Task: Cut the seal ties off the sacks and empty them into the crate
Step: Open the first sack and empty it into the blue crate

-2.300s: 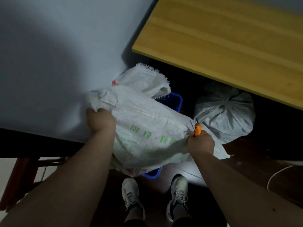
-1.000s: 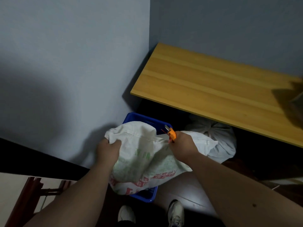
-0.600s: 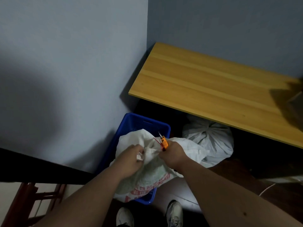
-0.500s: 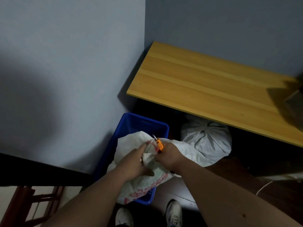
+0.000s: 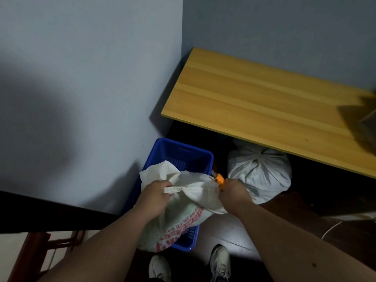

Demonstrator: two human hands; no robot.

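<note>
Two hands on one sack (image 5: pixel 183 202) over blue crate (image 5: pixel 179 151), left hand (image 5: pixel 154 194) gripping its mouth, right hand (image 5: pixel 234 193) gripping cloth and orange cutter (image 5: pixel 220 179), tied sack (image 5: pixel 258 171) beside.

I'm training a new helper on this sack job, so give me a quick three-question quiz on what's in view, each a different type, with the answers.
1. True or false: the tied sack lies on top of the bench.
2. Multiple choice: the crate is A) red, B) blue, C) green.
3. Fill in: the right hand grips the printed sack together with an ______ tool.

Key
1. False: it sits on the floor, partly under the bench.
2. B.
3. Orange. The left hand grips the same sack's gathered cloth over the crate.
</note>
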